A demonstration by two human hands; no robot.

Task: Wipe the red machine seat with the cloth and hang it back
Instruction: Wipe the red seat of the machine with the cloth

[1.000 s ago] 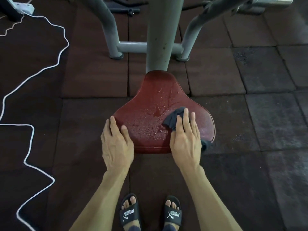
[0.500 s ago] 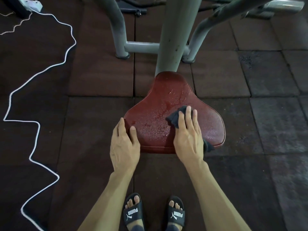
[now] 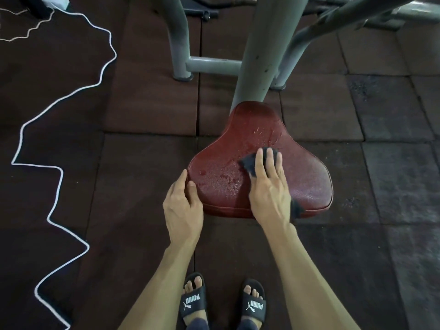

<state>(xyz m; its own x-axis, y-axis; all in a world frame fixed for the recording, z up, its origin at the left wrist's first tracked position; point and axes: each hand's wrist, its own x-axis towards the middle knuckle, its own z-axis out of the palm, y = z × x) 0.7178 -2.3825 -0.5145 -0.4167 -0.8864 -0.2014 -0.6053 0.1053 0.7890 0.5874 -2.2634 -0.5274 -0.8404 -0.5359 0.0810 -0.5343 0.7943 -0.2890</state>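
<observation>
The red machine seat (image 3: 307,177) is wet, with droplets across its middle and left side. My right hand (image 3: 269,189) lies flat on the seat and presses a dark cloth (image 3: 247,163) against it; one cloth corner pokes out by my wrist at the seat's front edge. My left hand (image 3: 182,208) rests on the seat's front left corner, thumb on top, fingers down the side. Most of the cloth is hidden under my palm.
A grey metal post (image 3: 266,51) rises from the seat's narrow back end, joined to a grey frame (image 3: 212,63) on the rubber floor tiles. A white cord (image 3: 59,177) snakes over the floor at left. My feet in black slides (image 3: 192,303) stand below the seat.
My right hand has slid the cloth a little farther up the seat toward the post. The left hand stays on the left corner. The view has shifted so the seat sits more to the right.
</observation>
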